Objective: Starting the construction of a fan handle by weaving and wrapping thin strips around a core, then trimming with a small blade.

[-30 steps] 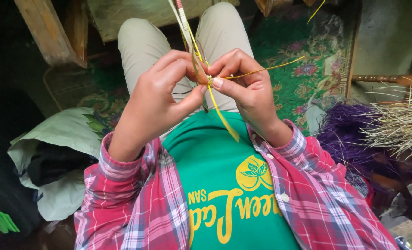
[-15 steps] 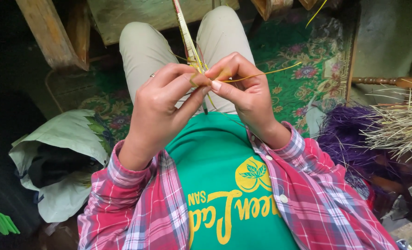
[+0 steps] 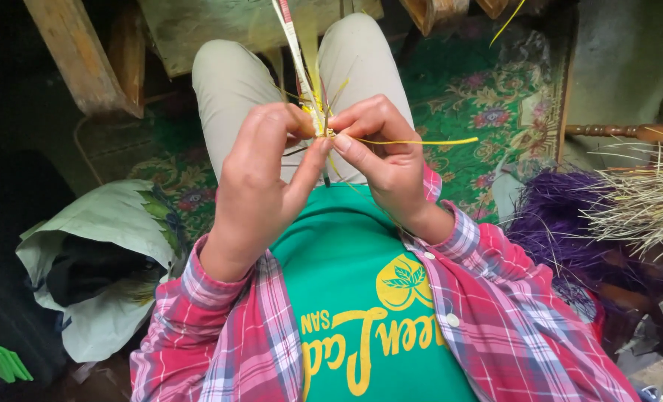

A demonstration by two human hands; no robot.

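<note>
Braid: a thin woven band of pale and yellow straw with a red bit near the top. It runs up from the hands, between the two knees, to the top edge of the picture.
Working end: the low end of the braid sits right where the two hands meet, in front of the green shirt.
Loose straw: one yellow straw sticks out sideways from the pinch, over the rug. A few short straws poke up and down from the same spot.
Left hand: the left hand is closed. Its thumb and first finger squeeze the end of the braid.
Right hand: the right hand is closed too. Its fingertips pinch the braid and the yellow straw, touching the left hand's fingers.
Legs: light trousers, knees bent, under and behind the hands.
Sleeves: a pink checked shirt is on both arms.
Rug: a green rug with flowers lies on the floor under the legs.
Right side: a heap of purple straw and a bunch of pale dry straw lie near the person's right arm.
Left side: a pale green bag, open, lies on the floor.
</note>
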